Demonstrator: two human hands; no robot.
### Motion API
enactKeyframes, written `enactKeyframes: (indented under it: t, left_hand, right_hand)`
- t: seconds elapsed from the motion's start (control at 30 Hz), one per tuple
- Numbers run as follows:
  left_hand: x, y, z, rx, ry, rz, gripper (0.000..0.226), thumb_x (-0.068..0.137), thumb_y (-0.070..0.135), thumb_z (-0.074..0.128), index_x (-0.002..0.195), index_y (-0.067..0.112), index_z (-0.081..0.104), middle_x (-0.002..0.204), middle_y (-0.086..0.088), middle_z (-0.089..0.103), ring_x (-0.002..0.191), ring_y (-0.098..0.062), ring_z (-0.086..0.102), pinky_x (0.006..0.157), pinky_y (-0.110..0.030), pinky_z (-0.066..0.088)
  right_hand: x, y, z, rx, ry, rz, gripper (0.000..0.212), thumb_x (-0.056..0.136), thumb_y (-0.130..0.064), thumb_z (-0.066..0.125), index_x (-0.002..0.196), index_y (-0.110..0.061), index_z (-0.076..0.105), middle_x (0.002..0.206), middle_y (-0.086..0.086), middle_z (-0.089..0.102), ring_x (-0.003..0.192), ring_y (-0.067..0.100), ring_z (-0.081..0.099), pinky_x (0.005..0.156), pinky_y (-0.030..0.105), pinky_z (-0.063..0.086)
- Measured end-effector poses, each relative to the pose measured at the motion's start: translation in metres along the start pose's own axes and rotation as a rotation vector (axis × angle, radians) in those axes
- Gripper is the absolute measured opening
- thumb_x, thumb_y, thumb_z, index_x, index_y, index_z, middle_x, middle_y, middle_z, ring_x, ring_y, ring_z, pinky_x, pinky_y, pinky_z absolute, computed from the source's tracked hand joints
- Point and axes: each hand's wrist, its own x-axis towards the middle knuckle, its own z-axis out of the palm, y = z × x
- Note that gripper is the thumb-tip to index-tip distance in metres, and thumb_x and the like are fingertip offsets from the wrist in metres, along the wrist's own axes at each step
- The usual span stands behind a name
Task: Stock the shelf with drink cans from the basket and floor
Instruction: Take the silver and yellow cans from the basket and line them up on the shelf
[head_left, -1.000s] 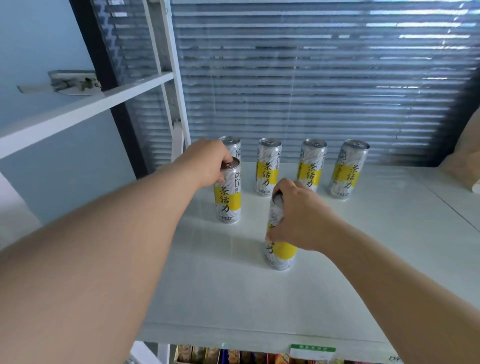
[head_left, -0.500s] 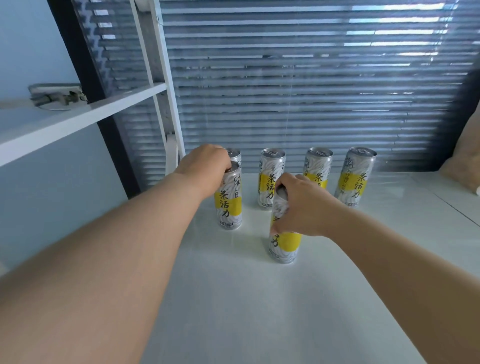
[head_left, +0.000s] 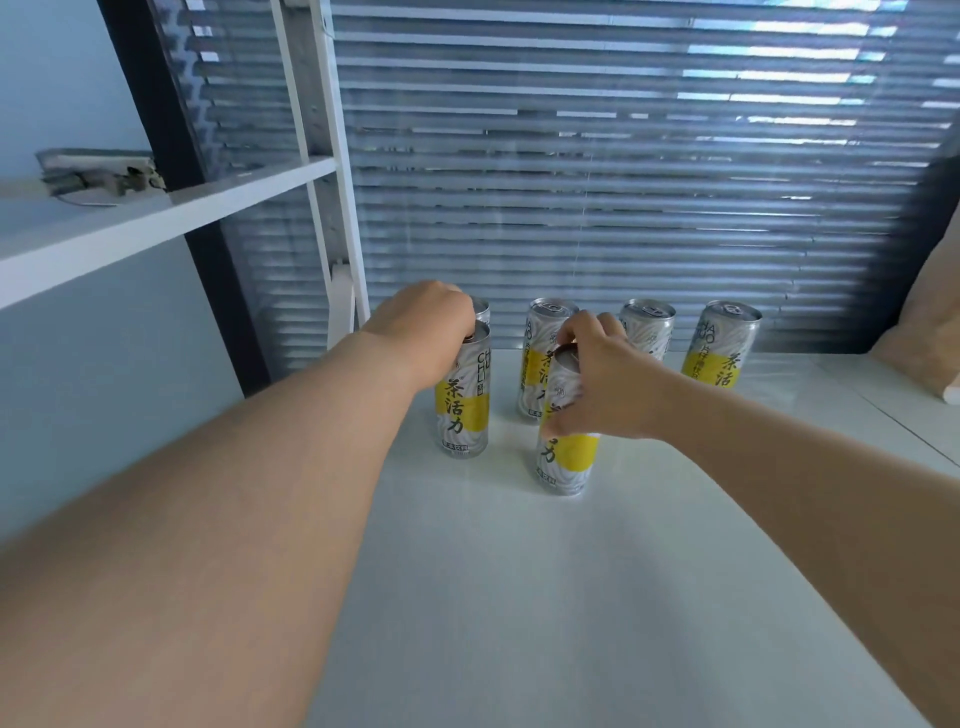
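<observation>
Several tall silver-and-yellow drink cans stand upright on the white shelf (head_left: 519, 597). My left hand (head_left: 421, 325) grips the top of the front left can (head_left: 464, 410), which stands just in front of a mostly hidden back can (head_left: 483, 310). My right hand (head_left: 597, 384) holds the upper part of the front middle can (head_left: 566, 460), fingers curled round its rim. Behind it stand three back-row cans: one (head_left: 540, 353) in the middle, one (head_left: 649, 327) partly hidden by my right hand, one (head_left: 719, 345) on the right.
Grey slatted blinds (head_left: 597, 182) close off the back of the shelf. A white upright post (head_left: 332, 182) and a higher white shelf board (head_left: 156, 218) stand at the left. A brown paper bag (head_left: 930, 332) sits at the far right.
Both cans have slid a little farther back toward the rear row with my hands still on them. The view has tilted upward, so the shelf's front edge is out of sight.
</observation>
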Motion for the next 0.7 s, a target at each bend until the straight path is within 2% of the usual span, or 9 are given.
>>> enactKeyframes:
  t: [0.1,0.17,0.23,0.3,0.4,0.5,0.7]
  left_hand:
    - [0.002,0.002,-0.002,-0.013,-0.014,-0.009,0.023,0.081,-0.002,0.063,0.102,0.006,0.067,0.090,-0.004,0.045,0.084,-0.026,0.049,0.065,-0.031,0.035]
    - [0.003,0.001,-0.002,-0.017,-0.010,-0.010,0.024,0.081,0.000,0.063,0.104,0.006,0.066,0.091,-0.004,0.045,0.086,-0.026,0.050,0.065,-0.032,0.036]
    - [0.002,0.001,-0.001,-0.007,-0.004,-0.001,0.024,0.082,0.001,0.064,0.105,0.006,0.066,0.092,-0.004,0.046,0.086,-0.026,0.051,0.065,-0.031,0.035]
    - [0.002,-0.001,0.000,-0.006,-0.002,0.006,0.024,0.083,0.002,0.064,0.106,0.007,0.067,0.092,-0.005,0.048,0.088,-0.027,0.053,0.065,-0.031,0.036]
    - [0.004,-0.002,0.001,-0.030,-0.003,0.005,0.023,0.082,0.002,0.064,0.103,0.007,0.069,0.095,-0.008,0.056,0.090,-0.030,0.057,0.065,-0.031,0.039]
    - [0.005,-0.004,0.002,-0.054,-0.006,0.001,0.022,0.080,0.001,0.065,0.100,0.007,0.070,0.094,-0.011,0.058,0.089,-0.032,0.058,0.064,-0.031,0.041]
    - [0.004,-0.006,0.001,-0.034,-0.006,0.015,0.019,0.080,0.002,0.063,0.097,0.007,0.071,0.092,-0.010,0.058,0.087,-0.032,0.058,0.063,-0.032,0.042]
  right_hand:
    - [-0.007,0.006,-0.002,0.024,0.055,0.010,0.096,0.053,-0.050,0.090,0.131,-0.027,0.039,0.124,-0.003,0.031,0.120,0.020,0.037,0.096,0.034,0.043]
    - [-0.014,0.010,-0.001,-0.033,0.141,-0.002,0.084,0.060,-0.053,0.085,0.133,-0.036,0.046,0.125,-0.003,0.036,0.126,0.019,0.032,0.092,0.031,0.038]
    - [-0.016,0.012,0.004,0.018,0.194,-0.002,0.077,0.069,-0.048,0.082,0.137,-0.040,0.048,0.122,-0.003,0.041,0.121,0.018,0.037,0.088,0.027,0.033]
    - [-0.013,0.010,0.010,0.102,0.191,-0.023,0.075,0.073,-0.037,0.082,0.140,-0.039,0.048,0.123,-0.003,0.045,0.116,0.017,0.044,0.089,0.023,0.032]
    - [-0.007,0.009,0.009,0.077,0.155,-0.046,0.076,0.076,-0.026,0.081,0.142,-0.037,0.046,0.129,-0.002,0.050,0.120,0.021,0.049,0.091,0.027,0.037]
    - [-0.005,0.010,0.005,0.113,0.178,-0.013,0.071,0.073,-0.021,0.084,0.135,-0.025,0.050,0.123,-0.001,0.057,0.112,0.021,0.055,0.087,0.028,0.040]
    - [-0.005,0.008,0.007,0.146,0.231,0.011,0.066,0.068,-0.018,0.087,0.126,-0.019,0.057,0.116,0.002,0.049,0.104,0.023,0.057,0.089,0.033,0.048]
